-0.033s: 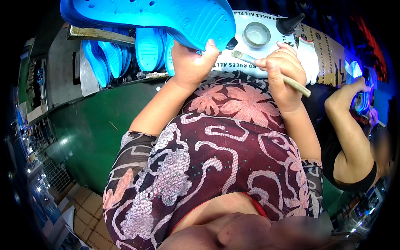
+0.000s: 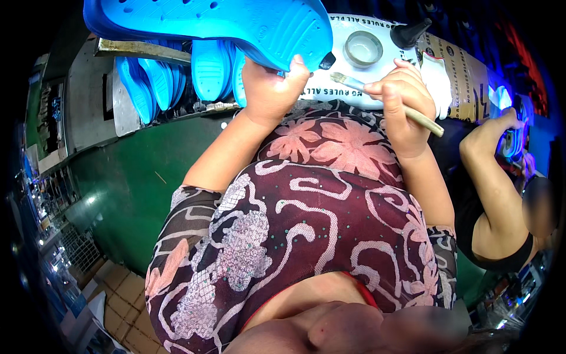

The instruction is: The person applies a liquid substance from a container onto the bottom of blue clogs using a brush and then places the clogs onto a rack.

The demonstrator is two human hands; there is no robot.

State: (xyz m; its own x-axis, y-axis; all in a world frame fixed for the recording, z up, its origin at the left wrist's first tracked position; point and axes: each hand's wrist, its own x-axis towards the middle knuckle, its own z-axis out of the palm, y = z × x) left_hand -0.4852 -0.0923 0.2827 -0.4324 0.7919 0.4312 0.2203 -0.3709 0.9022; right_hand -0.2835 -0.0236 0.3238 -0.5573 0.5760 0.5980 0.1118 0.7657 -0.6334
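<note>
A bright blue foam clog point(image 2: 206, 22) is held up at the top of the view by my left hand point(image 2: 274, 85), thumb pressed on its heel end. A small black piece point(image 2: 327, 61) sticks out at that heel. In my right hand point(image 2: 407, 100) is a paintbrush point(image 2: 354, 83), its bristles pointing left toward the heel but apart from it. The brush's pale handle slants down to the right out of my fingers. Beyond the brush a small round dish point(image 2: 363, 49) with something pale in it stands on a white printed sheet point(image 2: 345, 26).
More blue clogs point(image 2: 209, 71) hang or stand in a row at the left. A black nozzle-shaped container point(image 2: 411, 33) stands behind the dish, near brown printed cardboard point(image 2: 466, 76). At the right edge, a co-worker's bent arm point(image 2: 492, 165) reaches toward a blue-lit item.
My right hand and the paintbrush have shifted slightly to the right, away from the heel. The clog in my left hand has barely moved.
</note>
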